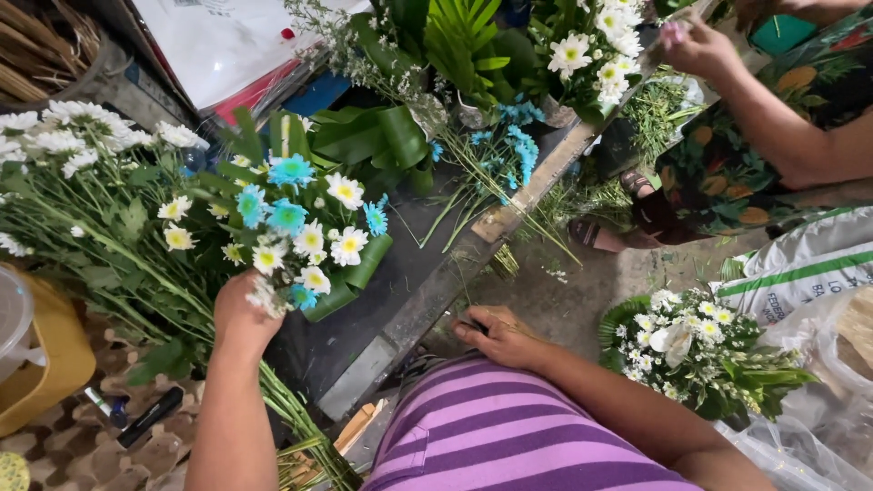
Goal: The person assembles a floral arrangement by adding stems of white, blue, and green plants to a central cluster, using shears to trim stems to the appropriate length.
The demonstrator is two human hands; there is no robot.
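Note:
My left hand (242, 314) grips the base of a bouquet (300, 232) of white and blue daisy-like flowers wrapped in folded green leaves, held over a dark table (400, 273). My right hand (498, 336) rests low beside the table's edge, fingers curled around a small dark object I cannot make out. A purple striped shirt covers my lap below it.
Loose white flowers (73, 145) with long stems lie at the left. Blue flower stems (496, 159) and potted greenery (455, 45) sit further back. Another person (773, 118) in a floral dress works at the upper right. A finished bouquet (696, 350) and white sacks (809, 264) lie at the right; a yellow tub (45, 355) stands at the left.

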